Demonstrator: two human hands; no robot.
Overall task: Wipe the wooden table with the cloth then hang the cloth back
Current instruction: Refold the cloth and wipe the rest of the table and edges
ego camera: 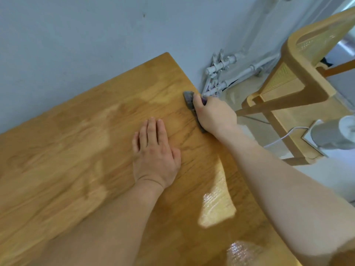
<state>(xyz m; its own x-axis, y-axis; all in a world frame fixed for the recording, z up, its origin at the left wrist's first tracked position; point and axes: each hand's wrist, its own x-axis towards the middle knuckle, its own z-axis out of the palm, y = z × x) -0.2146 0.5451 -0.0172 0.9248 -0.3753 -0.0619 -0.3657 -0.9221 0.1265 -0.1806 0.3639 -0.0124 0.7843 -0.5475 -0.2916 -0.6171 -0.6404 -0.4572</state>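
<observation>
While gripping the cloth [189,101] in the right hand [215,114] at the wooden table [76,150] edge, resting the left hand [155,156] flat, outstretched, mid-frame.

A tan cane-backed chair [307,93] stands near grey-white wall pipes [230,68], with a white cable [299,127] beside it.

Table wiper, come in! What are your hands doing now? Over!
Right hand grips cloth at table edge. Left hand flat on the wood. Chair nearby, not in the way.
</observation>
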